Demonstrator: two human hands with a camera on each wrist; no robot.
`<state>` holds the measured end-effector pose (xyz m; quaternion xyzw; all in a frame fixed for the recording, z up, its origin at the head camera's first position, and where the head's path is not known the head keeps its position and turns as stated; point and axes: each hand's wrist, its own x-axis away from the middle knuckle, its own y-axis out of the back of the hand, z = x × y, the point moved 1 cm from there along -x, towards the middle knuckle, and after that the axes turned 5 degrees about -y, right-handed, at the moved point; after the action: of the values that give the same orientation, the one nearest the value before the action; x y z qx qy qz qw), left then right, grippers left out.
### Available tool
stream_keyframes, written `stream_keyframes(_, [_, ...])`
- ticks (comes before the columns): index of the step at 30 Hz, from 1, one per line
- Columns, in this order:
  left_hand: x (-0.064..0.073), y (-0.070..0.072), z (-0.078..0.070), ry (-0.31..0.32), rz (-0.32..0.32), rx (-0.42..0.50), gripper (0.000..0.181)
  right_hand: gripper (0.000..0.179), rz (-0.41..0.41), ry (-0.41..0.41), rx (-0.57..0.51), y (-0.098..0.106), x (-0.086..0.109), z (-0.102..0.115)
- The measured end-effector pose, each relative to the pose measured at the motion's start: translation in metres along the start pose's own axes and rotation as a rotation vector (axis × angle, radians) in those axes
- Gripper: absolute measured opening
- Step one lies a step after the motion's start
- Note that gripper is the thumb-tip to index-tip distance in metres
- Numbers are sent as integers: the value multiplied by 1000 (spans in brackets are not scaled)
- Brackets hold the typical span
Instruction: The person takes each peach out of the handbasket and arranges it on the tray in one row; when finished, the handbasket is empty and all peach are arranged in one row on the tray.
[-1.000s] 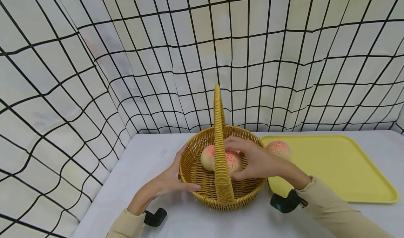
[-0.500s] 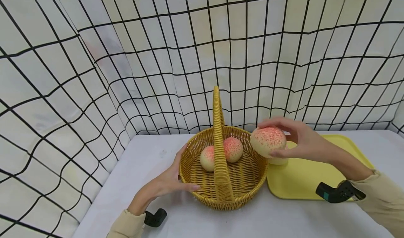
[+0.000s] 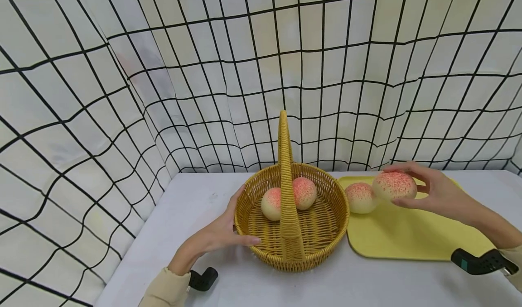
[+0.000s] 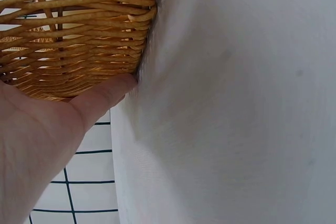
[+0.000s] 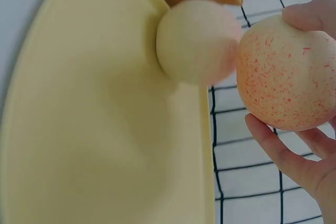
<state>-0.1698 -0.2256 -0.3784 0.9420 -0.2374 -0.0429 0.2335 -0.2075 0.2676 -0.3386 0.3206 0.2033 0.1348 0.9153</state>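
A wicker basket (image 3: 291, 257) with a tall arched handle stands on the table. In it lie two cream-and-pink model peaches, one on the left (image 3: 271, 203) and one on the right (image 3: 304, 193), both partly behind the handle. My left hand (image 3: 220, 232) rests against the basket's left side, thumb and fingers spread and fairly straight; the left wrist view has a straight finger (image 4: 105, 95) against the weave. Over the yellow tray (image 3: 408, 239), my right hand (image 3: 442, 194) grips another peach (image 3: 393, 185) between thumb and fingers. Beside it, a further peach (image 3: 360, 198) sits at the tray's left end.
The tray lies right of the basket, its left edge close to the basket's rim. White walls behind black netting (image 3: 326, 89) rise at the back and left of the white-covered table (image 3: 326, 284). Black wrist devices (image 3: 204, 279) are worn on both arms.
My right hand has lifted a peach out of the basket and carried it right, past the peach on the tray. My left hand has stayed against the basket.
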Motion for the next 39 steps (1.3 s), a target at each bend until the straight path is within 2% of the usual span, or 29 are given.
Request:
stream_keyframes(4, [0,1,0,9,-3,1,141,64,-13,-48,23,5,0,-16])
stream_keyframes(10, [1,1,1,33,-8,1,141,61,26,-119,37,2,3,-36])
stream_keyframes(16, [0,0,0,32,-4,-2,142,60,21,-149,102,-6,2,-43])
stream_keyframes(22, [-1,0,-2,36,-4,1,141,62,66,-182,155,-12,2,-46])
stream_keyframes(25, [0,0,-2,43,-7,-4,140,63,65,-180,156,-13,2,-45])
stream_keyframes(30, [0,0,-2,47,-3,-2,140,63,49,-126,158,-16,2,-44])
stream_keyframes(39, [-1,0,-2,49,-8,-9,141,65,-36,-78,229,-22,0,-44])
